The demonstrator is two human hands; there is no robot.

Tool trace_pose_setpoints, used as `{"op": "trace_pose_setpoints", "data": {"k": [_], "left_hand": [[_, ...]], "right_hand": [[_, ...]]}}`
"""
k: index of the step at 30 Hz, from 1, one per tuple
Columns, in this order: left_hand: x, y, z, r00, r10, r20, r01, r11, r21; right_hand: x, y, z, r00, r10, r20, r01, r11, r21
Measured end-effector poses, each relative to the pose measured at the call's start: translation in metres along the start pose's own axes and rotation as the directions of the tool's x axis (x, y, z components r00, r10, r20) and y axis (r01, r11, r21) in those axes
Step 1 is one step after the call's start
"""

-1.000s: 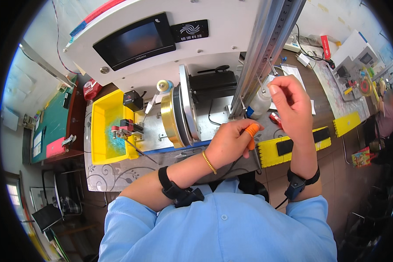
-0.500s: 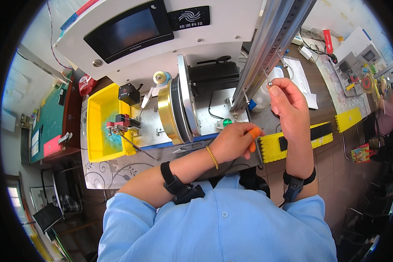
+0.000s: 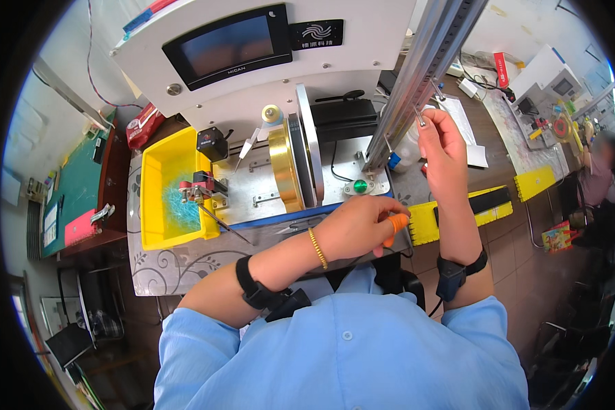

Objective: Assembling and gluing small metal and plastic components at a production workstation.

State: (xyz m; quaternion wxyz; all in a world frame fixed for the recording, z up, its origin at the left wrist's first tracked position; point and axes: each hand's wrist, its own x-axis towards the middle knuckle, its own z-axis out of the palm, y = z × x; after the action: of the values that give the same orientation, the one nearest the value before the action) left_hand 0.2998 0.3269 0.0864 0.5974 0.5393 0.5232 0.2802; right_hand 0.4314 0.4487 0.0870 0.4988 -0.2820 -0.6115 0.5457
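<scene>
My right hand (image 3: 445,154) is raised beside an upright metal rail (image 3: 420,75), thumb and forefinger pinched at the tip of a thin metal peg (image 3: 420,120) that sticks out from the rail. Whether a fine thread runs there is too small to tell. Lower and to the left, my left hand (image 3: 365,224) is closed with its fingers curled, at the front edge of the bench. An orange finger cot (image 3: 398,223) covers one of its fingers. What those fingers hold, if anything, is hidden. Behind it stands a machine with a gold-rimmed wheel (image 3: 280,171).
A green button (image 3: 360,186) sits just beyond my left hand. At left are a yellow bin (image 3: 150,198) with blue-green strands and a slanting rod (image 3: 225,224). A screen (image 3: 229,46) faces me. Yellow plates (image 3: 427,224) lie at right; another person (image 3: 600,171) sits farther off.
The view has shifted, so the machine appears farther right. My right hand stays pinched at the peg, and my left hand remains curled near the bench edge.
</scene>
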Motion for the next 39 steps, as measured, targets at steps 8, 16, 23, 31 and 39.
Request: {"op": "trace_pose_setpoints", "data": {"k": [8, 16, 23, 31, 39], "left_hand": [[-0.059, 0.025, -0.002, 0.909, 0.412, -0.070, -0.404, 0.909, 0.102], [-0.019, -0.003, 0.010, 0.881, 0.372, 0.292, -0.441, 0.868, 0.228], [0.057, -0.036, 0.060, 0.791, 0.560, 0.248, -0.537, 0.441, 0.719], [0.078, -0.041, 0.073, 0.782, 0.574, 0.242, -0.494, 0.336, 0.802], [0.084, -0.038, 0.071, 0.810, 0.548, 0.209, -0.464, 0.382, 0.799]], "right_hand": [[-0.064, -0.052, -0.086, 0.939, -0.177, -0.294, 0.246, 0.945, 0.217], [-0.221, -0.134, -0.250, 0.395, -0.567, -0.723, 0.337, 0.822, -0.460], [-0.187, 0.006, -0.286, 0.613, -0.415, -0.673, -0.397, 0.574, -0.716], [-0.140, 0.090, -0.303, 0.674, -0.277, -0.685, -0.423, 0.615, -0.666], [-0.128, 0.102, -0.305, 0.674, -0.318, -0.667, -0.405, 0.596, -0.693]]}}
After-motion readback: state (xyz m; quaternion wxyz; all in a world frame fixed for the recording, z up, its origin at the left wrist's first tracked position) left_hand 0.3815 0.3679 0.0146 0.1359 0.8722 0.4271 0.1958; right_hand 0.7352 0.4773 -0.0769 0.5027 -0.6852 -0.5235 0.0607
